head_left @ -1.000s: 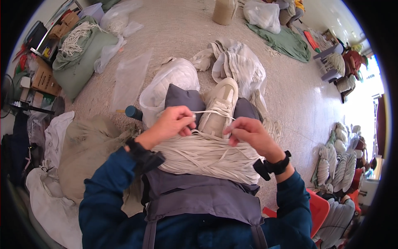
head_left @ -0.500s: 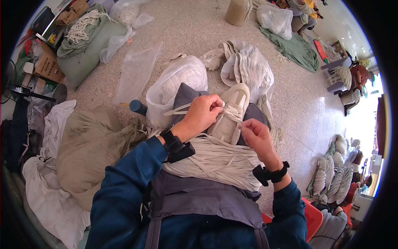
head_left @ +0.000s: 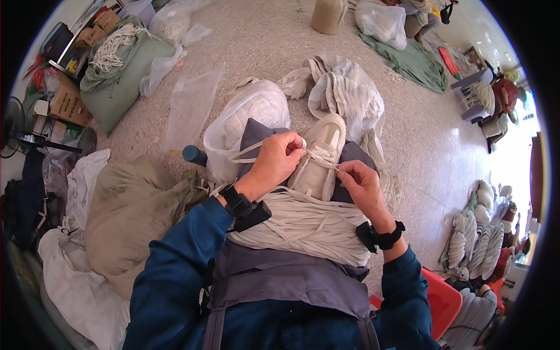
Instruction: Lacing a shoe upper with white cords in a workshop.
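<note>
A cream sneaker upper (head_left: 315,175) lies across my lap, toe pointing away from me. My left hand (head_left: 279,157) pinches a pale shoelace (head_left: 249,155) at the left of the lacing, and a loop of it trails out to the left. On the right side of the shoe, my right hand (head_left: 360,179) has thumb and fingertips closed on the lace near the eyelets. Below the shoe a thick bundle of cream laces (head_left: 297,224) lies over my grey apron (head_left: 286,280). The ends inside both pinches are hidden by my fingers.
Ahead stands a white plastic bag (head_left: 256,108) beside a heap of pale shoe pieces (head_left: 350,90). A dark blue bottle (head_left: 194,154) is at the left, near a tan cloth sack (head_left: 128,204). A red stool (head_left: 440,300) shows at lower right. Other people sit farther off.
My right hand has moved slightly up and toward the shoe. The left hand stays at the lacing, shifting a little left along with the shoe in the picture.
</note>
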Demonstrator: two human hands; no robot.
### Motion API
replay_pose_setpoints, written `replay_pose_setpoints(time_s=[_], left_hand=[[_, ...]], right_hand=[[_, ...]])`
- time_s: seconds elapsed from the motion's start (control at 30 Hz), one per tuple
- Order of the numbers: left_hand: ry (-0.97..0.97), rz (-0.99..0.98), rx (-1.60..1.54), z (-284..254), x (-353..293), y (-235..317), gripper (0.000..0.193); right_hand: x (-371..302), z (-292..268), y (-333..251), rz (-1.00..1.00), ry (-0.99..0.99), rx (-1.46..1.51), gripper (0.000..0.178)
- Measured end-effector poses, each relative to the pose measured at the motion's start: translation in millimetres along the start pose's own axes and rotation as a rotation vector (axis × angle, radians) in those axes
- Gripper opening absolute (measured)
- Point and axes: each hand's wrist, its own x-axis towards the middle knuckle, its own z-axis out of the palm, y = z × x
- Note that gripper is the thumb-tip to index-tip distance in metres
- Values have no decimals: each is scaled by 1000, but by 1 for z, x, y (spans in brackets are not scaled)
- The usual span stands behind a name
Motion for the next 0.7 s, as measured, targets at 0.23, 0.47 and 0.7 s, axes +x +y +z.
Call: replay_pose_setpoints(time_s=[0.23,0.47,0.7], left_hand=[[4,71,119,-1,-5,6,8],[87,-6,-17,6,-5,-4,10],[29,102,175,9,-15,4,14]], right_hand=[[-4,-1,2,-6,-7,39,7],[-19,-1,-21,-163,20,-265,2],[-14,-3,-19,-295,76,-333,2]])
